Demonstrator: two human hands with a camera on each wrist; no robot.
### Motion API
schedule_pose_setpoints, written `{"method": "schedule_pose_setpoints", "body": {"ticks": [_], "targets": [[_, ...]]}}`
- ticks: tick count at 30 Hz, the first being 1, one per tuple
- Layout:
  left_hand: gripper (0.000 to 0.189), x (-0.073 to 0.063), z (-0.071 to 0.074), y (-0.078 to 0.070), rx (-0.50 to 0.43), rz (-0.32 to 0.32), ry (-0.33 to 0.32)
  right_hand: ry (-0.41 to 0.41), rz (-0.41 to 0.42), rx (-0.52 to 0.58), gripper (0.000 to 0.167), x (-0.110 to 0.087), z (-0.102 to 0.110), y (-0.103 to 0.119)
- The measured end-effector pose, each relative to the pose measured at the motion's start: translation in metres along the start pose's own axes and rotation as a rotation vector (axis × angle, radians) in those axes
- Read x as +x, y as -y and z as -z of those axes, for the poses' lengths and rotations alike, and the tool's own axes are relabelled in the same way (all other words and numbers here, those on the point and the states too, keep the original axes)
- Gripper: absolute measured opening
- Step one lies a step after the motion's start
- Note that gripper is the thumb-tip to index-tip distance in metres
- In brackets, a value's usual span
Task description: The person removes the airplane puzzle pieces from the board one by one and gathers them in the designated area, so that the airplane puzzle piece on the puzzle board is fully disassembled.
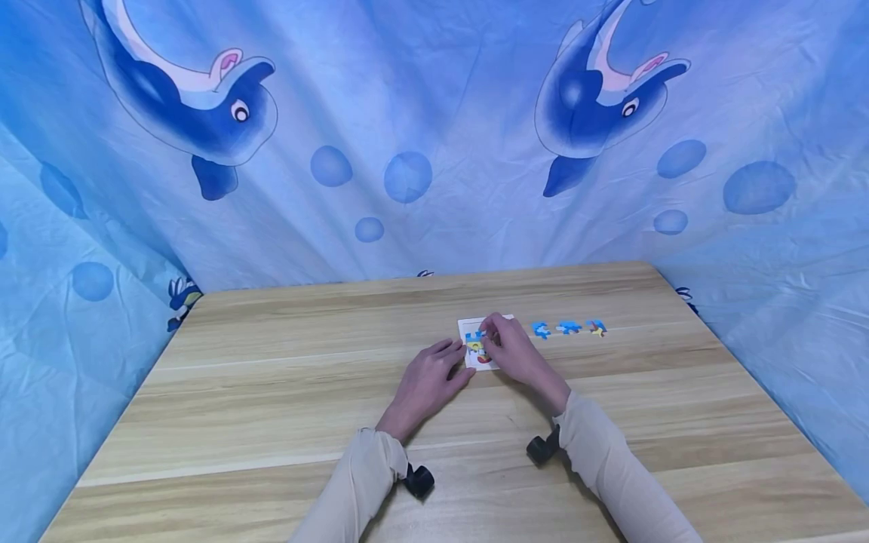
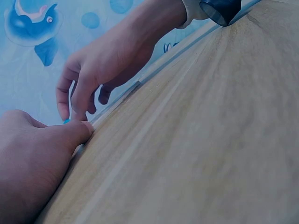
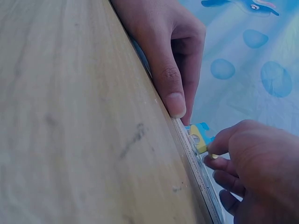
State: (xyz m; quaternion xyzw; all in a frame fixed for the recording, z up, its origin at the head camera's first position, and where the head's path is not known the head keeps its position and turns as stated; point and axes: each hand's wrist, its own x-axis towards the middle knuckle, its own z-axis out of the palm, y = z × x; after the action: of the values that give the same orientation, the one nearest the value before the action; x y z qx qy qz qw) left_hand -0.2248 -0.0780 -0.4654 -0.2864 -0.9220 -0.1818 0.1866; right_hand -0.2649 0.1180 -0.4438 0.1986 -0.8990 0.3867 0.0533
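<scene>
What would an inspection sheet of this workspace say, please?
Surface: wooden table, striped grain.
Job's things: white puzzle board, partly hidden by the hands; three loose pieces in a row to its right.
Clutter: nothing seen.
Hands: left hand touches the board's edge; right hand pinches a yellow-and-blue piece at the board.
Cables: nothing seen.
Surroundings: blue curtain printed with dolphins.

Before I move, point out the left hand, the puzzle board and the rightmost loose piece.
Left hand [image 1: 426, 381]: head view, back of the hand.
Puzzle board [image 1: 470, 325]: head view, bare white area near its upper-left corner.
Rightmost loose piece [image 1: 597, 328]: head view, middle of its coloured face.
</scene>
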Motion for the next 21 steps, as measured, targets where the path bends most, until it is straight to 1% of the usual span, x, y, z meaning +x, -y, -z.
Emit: {"method": "schedule_pose_setpoints", "body": {"ticks": [9,13,16,21], "targets": [[0.046,0.000,-0.001,0.000,0.003,0.001,0.001,0.006,0.026,0.048,0.013,-0.001,0.000,0.002],[0.046,0.000,-0.001,0.000,0.000,-0.002,-0.006,0.005,0.013,0.087,0.013,-0.002,0.001,0.001],[0.046,0.000,-0.001,0.000,-0.003,-0.004,-0.013,-0.013,-0.014,0.100,0.013,-0.003,0.004,-0.001],[0.047,0.000,0.000,-0.001,-0.011,0.002,-0.007,-0.063,-0.036,0.138,0.013,-0.007,0.014,-0.010]]}}
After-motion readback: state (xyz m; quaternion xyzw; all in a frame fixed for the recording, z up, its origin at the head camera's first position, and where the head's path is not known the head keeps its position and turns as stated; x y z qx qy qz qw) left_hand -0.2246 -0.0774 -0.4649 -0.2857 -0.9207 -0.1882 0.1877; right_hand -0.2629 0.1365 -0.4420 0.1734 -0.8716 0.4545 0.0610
